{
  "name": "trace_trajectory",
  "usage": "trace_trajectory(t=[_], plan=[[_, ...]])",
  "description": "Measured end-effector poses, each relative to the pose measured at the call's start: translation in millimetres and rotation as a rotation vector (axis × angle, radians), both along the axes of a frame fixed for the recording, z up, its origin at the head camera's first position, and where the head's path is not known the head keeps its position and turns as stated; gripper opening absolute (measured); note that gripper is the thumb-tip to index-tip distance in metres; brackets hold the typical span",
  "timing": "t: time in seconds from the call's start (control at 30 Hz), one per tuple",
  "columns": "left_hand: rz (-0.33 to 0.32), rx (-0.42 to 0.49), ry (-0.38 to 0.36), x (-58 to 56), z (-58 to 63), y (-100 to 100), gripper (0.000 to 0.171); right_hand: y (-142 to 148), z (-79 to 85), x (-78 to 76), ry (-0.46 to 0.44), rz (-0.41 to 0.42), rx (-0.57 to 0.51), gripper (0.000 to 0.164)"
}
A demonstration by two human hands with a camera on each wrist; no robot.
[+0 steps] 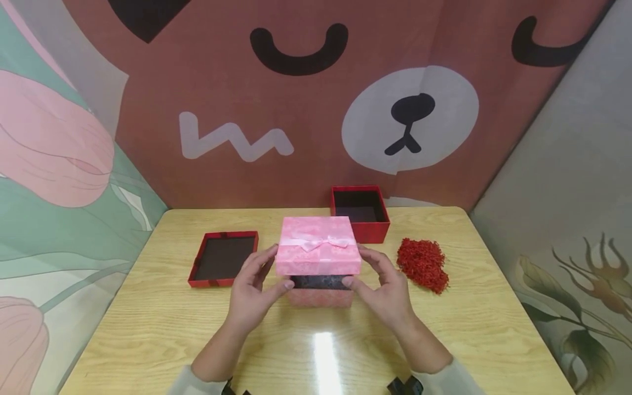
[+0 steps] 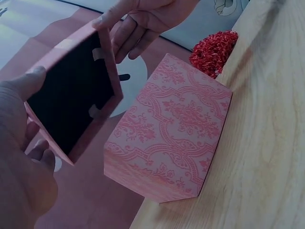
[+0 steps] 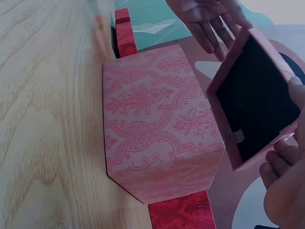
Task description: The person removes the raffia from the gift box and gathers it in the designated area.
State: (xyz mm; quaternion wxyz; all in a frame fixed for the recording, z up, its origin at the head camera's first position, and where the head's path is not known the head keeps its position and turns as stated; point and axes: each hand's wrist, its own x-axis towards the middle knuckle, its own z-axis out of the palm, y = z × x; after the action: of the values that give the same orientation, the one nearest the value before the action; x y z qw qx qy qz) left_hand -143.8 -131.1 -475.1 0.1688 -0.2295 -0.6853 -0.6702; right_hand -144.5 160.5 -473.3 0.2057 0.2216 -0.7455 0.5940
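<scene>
A pink box lid [image 1: 318,264] with a pale ribbon bow is raised over a pink patterned box [image 1: 321,299] on the table. My left hand [image 1: 253,291] grips the lid's left side, and my right hand [image 1: 387,289] holds its right side. Both thumbs lie along the lid's near edge. From the left wrist view, the lid's dark underside [image 2: 71,86] shows, with small ribbon ends stuck to it. Its near edge is tipped up from the box, whose dark opening [image 1: 318,282] appears below the lid. The box's raised scroll pattern [image 3: 147,109] faces the right wrist camera.
Left of the hands lies a red lid [image 1: 224,258], its dark inside facing up. Behind the pink lid stands an open red box [image 1: 370,232]. A heap of red shredded paper [image 1: 422,264] sits on the right of the wooden table [image 1: 148,340]. Printed curtains [image 1: 306,109] surround the table.
</scene>
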Motion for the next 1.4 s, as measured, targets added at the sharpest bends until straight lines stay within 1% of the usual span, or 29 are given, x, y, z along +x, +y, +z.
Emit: trace_trajectory(t=[0.13, 0.23, 0.37, 0.5, 0.6, 0.67, 0.9, 0.97, 1.07, 1.13, 1.2, 1.33, 1.4], plan=[[-0.065, 0.014, 0.082, -0.7, 0.3, -2, 0.079, -3, 0.6, -2.0, 0.096, 0.05, -0.077, 0.071], [-0.09, 0.027, 0.117, -0.3, 1.8, -4, 0.079, -6, 0.6, -3.3, 0.171, 0.096, -0.146, 0.073], [-0.08, 0.036, 0.147, 0.9, 5.0, -7, 0.076, -11, 1.6, -5.9, 0.231, 0.145, -0.201, 0.078], [-0.069, 0.048, 0.164, 1.1, 7.9, -11, 0.073, -14, 2.5, -8.3, 0.263, 0.178, -0.201, 0.078], [-0.078, 0.064, 0.172, 0.2, 9.7, -14, 0.073, -15, 2.5, -7.8, 0.245, 0.175, -0.178, 0.077], [-0.082, 0.073, 0.172, 0.1, 10.7, -17, 0.074, -16, 2.5, -6.4, 0.217, 0.167, -0.163, 0.077], [-0.085, 0.093, 0.14, 2.9, 11.4, -25, 0.074, -22, -0.3, -2.0, 0.145, 0.167, -0.127, 0.084], [-0.089, 0.098, 0.135, 3.6, 10.8, -27, 0.073, -24, -2.4, -0.9, 0.111, 0.164, -0.106, 0.085], [-0.094, 0.1, 0.12, 4.4, 9.6, -33, 0.074, -26, -3.7, 1.7, 0.028, 0.149, -0.054, 0.088], [-0.091, 0.095, 0.099, 5.2, 8.6, -38, 0.074, -29, -3.7, 3.8, -0.019, 0.151, -0.028, 0.089], [-0.085, 0.087, 0.075, 5.9, 7.9, -43, 0.075, -32, -3.4, 5.4, -0.042, 0.162, -0.004, 0.092], [-0.073, 0.057, 0.019, 7.6, 7.4, -53, 0.078, -40, -6.0, 6.2, -0.028, 0.212, 0.018, 0.099], [-0.068, 0.044, -0.014, 8.9, 7.5, -58, 0.08, -44, -6.8, 7.1, -0.044, 0.221, 0.045, 0.102]])
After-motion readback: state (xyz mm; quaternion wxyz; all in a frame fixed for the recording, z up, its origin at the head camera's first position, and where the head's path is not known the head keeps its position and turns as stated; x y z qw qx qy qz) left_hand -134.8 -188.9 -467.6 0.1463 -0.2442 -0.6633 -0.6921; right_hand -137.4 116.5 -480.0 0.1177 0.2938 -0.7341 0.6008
